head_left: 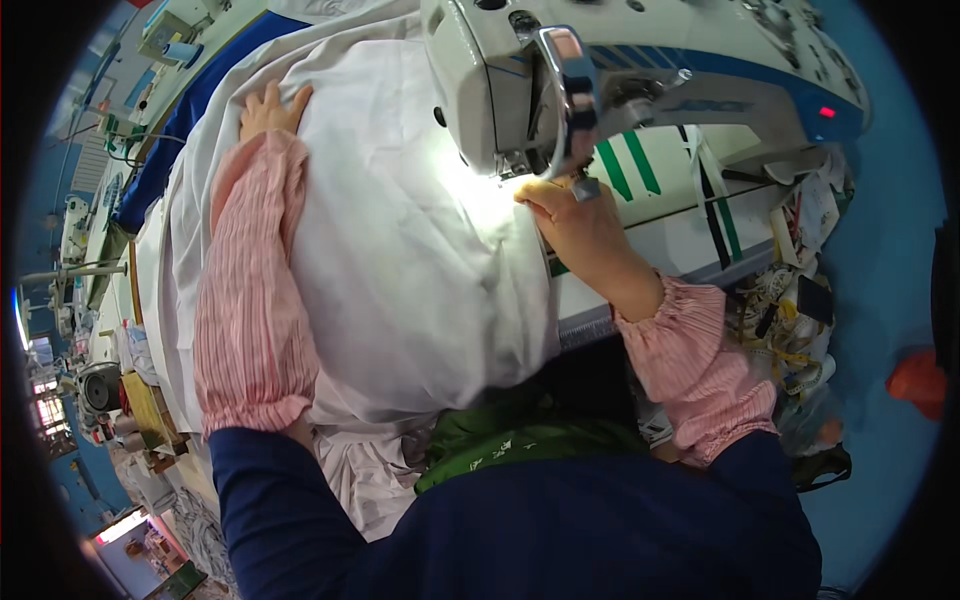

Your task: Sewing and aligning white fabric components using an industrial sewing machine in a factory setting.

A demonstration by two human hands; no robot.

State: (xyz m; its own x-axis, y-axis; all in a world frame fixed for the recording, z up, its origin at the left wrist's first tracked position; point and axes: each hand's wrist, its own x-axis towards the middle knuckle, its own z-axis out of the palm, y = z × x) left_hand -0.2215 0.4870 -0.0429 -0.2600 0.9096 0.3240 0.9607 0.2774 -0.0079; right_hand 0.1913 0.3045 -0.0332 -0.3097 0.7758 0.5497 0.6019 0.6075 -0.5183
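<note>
A large white cloth (390, 230) covers the worktable and drapes over its near edge toward my lap. My left hand (272, 110) lies flat on its far left part, fingers spread. At the cloth's right edge, my right hand (575, 215) pinches the fabric between thumb and fingers, just beside the needle area of the sewing machine (510, 90). The machine's lamp lights this spot brightly. The presser foot is partly hidden by glare and by the machine head. Pink ribbed sleeve covers (255, 290) are on both my forearms.
Green and black strips (715, 210) lie on the machine bed at right. Beyond the table's right end is a heap of scraps and tapes (785, 320). A blue cloth (200, 95) lies behind the white one. A thread spool (182, 52) stands at the far left.
</note>
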